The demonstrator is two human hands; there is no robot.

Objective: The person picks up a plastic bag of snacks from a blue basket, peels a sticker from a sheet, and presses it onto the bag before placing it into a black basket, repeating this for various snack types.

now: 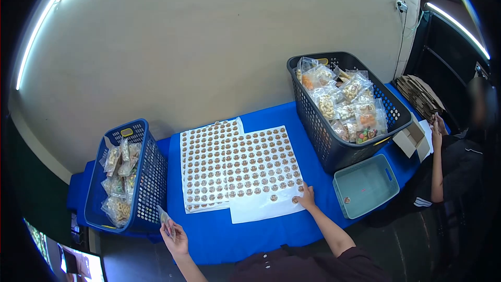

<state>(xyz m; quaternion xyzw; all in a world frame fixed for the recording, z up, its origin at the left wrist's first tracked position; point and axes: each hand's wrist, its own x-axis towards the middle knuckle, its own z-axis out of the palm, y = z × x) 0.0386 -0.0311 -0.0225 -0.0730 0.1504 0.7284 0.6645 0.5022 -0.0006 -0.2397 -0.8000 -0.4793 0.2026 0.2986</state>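
Note:
My left hand [176, 239] is closed on a small clear packet [166, 220], held beside the blue basket at the table's front edge. What fills the packet is too small to make out. At the lower right edge of the white sticker sheet [255, 211], my right hand [307, 198] has a round brown sticker [296, 199] at its fingertips. Rows of similar stickers cover most of the sheet, and its lower strip is largely bare. Another sticker sheet [203, 164] lies to its left, partly overlapped.
A blue basket [148, 180] of snack packets stands left. A larger dark basket [318, 141], full of packets, stands back right. In front of it is a green tray [365, 206] with a small round item inside. A cardboard box [409, 141], stacked brown cardboard [420, 96] and another person [454, 167] are at right.

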